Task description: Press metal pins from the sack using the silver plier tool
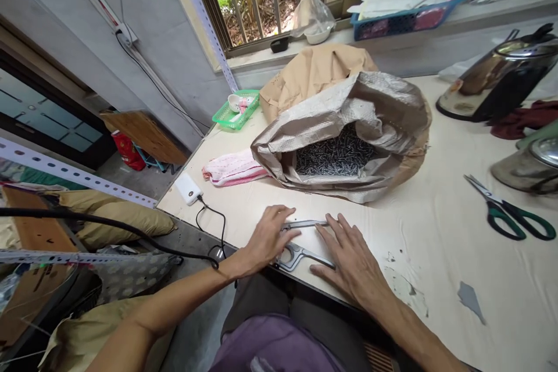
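A grey metal scissor-like tool (300, 253) lies flat near the front edge of the pale table (457, 232). My left hand (269, 238) rests on its left part, fingers spread over the loop handle and upper arm. My right hand (349, 258) lies flat beside it, fingers stretched out and touching the tool's lower arm. Just behind them stands an open grey woven sack (349, 122) full of small dark metal pieces (335, 157).
Green-handled scissors (508, 212) lie at the right. Metal kettles (497, 78) and a dark red cloth stand far right. A pink cloth (233, 168), a white power bank (188, 188) with cable, a green basket (235, 109) and a brown paper bag (314, 72) sit at the left and back.
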Tool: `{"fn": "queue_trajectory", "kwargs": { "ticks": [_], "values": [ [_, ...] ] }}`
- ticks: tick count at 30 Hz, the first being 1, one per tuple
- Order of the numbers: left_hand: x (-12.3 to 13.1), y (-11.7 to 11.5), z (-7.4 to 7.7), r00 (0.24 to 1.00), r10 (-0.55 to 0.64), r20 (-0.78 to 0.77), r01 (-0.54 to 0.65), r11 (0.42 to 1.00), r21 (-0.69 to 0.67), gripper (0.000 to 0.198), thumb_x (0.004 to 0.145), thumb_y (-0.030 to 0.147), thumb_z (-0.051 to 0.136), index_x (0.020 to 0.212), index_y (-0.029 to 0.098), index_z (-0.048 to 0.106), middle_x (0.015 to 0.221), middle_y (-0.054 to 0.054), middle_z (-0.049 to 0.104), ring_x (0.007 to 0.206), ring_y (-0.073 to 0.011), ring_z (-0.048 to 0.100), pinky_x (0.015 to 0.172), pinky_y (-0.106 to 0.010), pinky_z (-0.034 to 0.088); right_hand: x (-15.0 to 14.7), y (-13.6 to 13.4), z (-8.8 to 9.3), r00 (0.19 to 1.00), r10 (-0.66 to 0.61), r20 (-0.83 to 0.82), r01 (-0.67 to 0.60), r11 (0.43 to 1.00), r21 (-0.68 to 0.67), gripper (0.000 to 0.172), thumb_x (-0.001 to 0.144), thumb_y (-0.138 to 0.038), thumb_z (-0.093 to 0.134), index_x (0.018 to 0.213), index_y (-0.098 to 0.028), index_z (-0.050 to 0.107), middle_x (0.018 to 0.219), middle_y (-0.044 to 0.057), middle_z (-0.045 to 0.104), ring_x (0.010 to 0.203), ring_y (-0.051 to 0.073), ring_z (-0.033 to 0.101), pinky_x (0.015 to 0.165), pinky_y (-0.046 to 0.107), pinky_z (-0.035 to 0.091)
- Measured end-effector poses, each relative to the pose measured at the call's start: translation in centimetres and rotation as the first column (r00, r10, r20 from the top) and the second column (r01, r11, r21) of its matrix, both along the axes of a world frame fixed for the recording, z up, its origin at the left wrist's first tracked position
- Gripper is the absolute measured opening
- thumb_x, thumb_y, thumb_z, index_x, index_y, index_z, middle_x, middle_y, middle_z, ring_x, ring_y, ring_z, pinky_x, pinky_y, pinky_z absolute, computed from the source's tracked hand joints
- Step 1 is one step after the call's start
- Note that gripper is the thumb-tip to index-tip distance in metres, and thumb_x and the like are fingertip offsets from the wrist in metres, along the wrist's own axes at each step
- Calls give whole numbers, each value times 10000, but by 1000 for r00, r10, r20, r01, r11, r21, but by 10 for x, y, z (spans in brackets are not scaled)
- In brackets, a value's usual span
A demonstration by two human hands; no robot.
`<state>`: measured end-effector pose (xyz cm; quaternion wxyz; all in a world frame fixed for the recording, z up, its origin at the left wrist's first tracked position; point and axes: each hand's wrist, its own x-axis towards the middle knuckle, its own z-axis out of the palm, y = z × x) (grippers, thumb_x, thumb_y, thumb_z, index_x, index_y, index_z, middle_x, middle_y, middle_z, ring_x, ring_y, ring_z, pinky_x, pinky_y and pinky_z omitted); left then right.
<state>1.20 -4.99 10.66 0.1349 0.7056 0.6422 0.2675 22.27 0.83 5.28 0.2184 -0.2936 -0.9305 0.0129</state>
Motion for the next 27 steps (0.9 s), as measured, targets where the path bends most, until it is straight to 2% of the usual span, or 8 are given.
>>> {"fn": "queue_trajectory", "kwargs": {
  "ticks": [2, 4, 8, 10, 16, 21, 26, 27],
  "values": [
    [-9, -10, 7, 991, 134, 7, -133, 991, -20, 195, 914, 283, 462, 1000, 161, 588, 967, -78, 586, 952, -197, 522, 846, -335, 436, 3, -7, 0, 1000, -3, -30, 3, 1000, -12, 454, 837, -447, 495, 1196, -169, 508, 1219, 153, 525, 1160, 293, 434, 891, 422, 388],
    [-14, -22, 9, 978, 203, -42, -207, 971, -120, 211, 914, 280, 452, 836, 163, 609, 837, -52, 585, 851, -185, 524, 785, -317, 435, 2, -12, 2, 999, 7, -46, -9, 999, -43, 340, 861, -383, 481, 1132, -188, 545, 1056, 116, 584, 991, 239, 504, 804, 363, 407],
    [-9, -38, -1, 960, 220, -172, -272, 877, -395, 224, 835, 334, 567, 701, 162, 621, 782, -43, 595, 848, -194, 532, 743, -297, 421, -7, -18, 1, 998, 38, -40, -42, 996, -80, 182, 897, -257, 426, 970, -210, 586, 827, 51, 577, 761, 175, 485, 676, 306, 358],
    [-3, -37, -6, 954, 230, -195, -298, 812, -502, 229, 789, 377, 604, 706, 166, 642, 806, -42, 614, 880, -199, 548, 726, -283, 415, -11, -20, -1, 998, 41, -42, -45, 996, -79, 206, 910, -195, 378, 851, -205, 576, 763, 38, 549, 700, 159, 457, 643, 298, 328],
    [10, -19, -4, 946, 243, -213, -322, 657, -682, 195, 735, 295, 547, 791, 174, 690, 791, -39, 670, 771, -183, 607, 612, -249, 375, -12, -28, -2, 997, 24, -73, -29, 997, -68, 219, 917, -183, 369, 764, -200, 524, 716, 24, 511, 666, 153, 432, 630, 293, 310],
    [12, -16, -4, 940, 210, -270, -338, 696, -633, 210, 709, 247, 519, 800, 162, 688, 830, -54, 686, 762, -180, 614, 608, -241, 365, -9, -32, -4, 993, 8, -114, -16, 998, -69, 211, 922, -210, 369, 768, -212, 513, 723, 21, 515, 666, 152, 456, 633, 288, 333],
    [3, -12, -4, 975, 140, -174, -224, 591, -775, 141, 684, 214, 562, 733, 159, 682, 635, -11, 619, 640, -150, 578, 537, -219, 344, -9, -33, -10, 987, 4, -164, -19, 996, -87, 200, 922, -202, 364, 788, -221, 512, 708, 11, 524, 647, 146, 481, 616, 279, 357],
    [3, -13, -2, 977, 107, -183, -210, 600, -772, 129, 692, 205, 564, 732, 157, 677, 642, -14, 613, 649, -153, 577, 547, -222, 357, -9, -34, -11, 984, -6, -176, -9, 996, -88, 198, 922, -202, 366, 792, -221, 513, 707, 10, 527, 644, 145, 486, 612, 278, 361]
  ]
}}
